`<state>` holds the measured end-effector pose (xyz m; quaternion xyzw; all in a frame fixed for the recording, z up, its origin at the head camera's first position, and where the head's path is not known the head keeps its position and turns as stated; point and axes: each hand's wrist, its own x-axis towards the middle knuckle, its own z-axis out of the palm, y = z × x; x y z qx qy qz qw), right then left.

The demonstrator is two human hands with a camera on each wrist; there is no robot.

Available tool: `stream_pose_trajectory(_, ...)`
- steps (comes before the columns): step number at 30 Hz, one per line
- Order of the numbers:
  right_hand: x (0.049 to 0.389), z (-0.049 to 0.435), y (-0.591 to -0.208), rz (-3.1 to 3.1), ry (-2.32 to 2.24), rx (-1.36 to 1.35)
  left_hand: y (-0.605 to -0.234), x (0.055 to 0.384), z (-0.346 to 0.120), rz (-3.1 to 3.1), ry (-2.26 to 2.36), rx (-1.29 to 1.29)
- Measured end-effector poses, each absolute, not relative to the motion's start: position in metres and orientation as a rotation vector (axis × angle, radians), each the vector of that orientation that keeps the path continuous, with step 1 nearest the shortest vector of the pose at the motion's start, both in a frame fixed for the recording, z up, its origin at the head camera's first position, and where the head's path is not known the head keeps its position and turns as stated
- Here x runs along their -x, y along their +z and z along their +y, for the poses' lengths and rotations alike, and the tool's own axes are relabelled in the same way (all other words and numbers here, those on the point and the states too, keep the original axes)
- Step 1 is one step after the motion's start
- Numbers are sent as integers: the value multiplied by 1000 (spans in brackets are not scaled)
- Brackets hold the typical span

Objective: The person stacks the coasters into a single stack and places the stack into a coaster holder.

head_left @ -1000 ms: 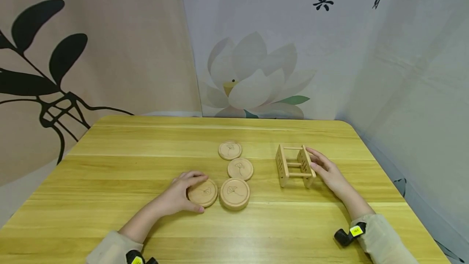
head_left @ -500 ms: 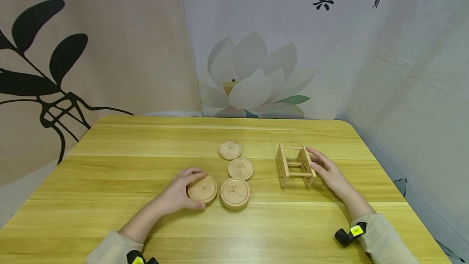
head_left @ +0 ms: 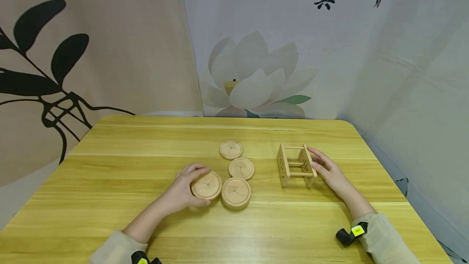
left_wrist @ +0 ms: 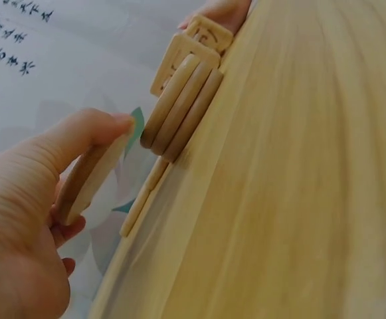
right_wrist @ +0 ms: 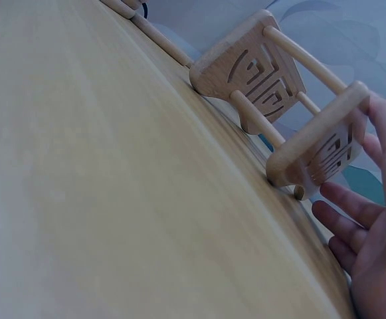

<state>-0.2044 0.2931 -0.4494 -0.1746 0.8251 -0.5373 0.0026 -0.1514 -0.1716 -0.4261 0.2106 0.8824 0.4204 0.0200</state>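
My left hand (head_left: 188, 188) grips a round wooden coaster (head_left: 206, 185) by its edge, thumb on the near side and fingers on the far side. In the left wrist view this coaster (left_wrist: 90, 174) is tilted and raised off the table. Just right of it stands a short stack of coasters (head_left: 236, 193), with a ginkgo leaf engraved on the top one. My right hand (head_left: 329, 174) holds the outer side panel of a wooden coaster rack (head_left: 295, 166), which stands upright on the table. Cut-out patterns mark the rack's panels (right_wrist: 266, 80), joined by thin rods; no coasters sit between them.
Two single coasters lie flat behind the stack, a middle one (head_left: 241, 169) and a far one (head_left: 231, 150). All rest on a wooden table (head_left: 110, 166), with a printed curtain (head_left: 256, 72) hanging behind its far edge.
My left hand has lifted its coaster from the table and shifted it slightly away from me and to the right. The right hand and rack stay put.
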Motion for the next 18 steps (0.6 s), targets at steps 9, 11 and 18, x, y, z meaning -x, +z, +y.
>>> stream_pose_trajectory(9,205,292,-449,2590,-1681,559,-422,150,-163,2702,1341,-687)
stream_pose_trajectory(11,205,292,-449,2592,-1682,558,-421,149,-161,2701,1344,-704)
stream_pose_trajectory(18,204,290,-449,2595,-1693,556,-421,149,-155,2706,1350,-750)
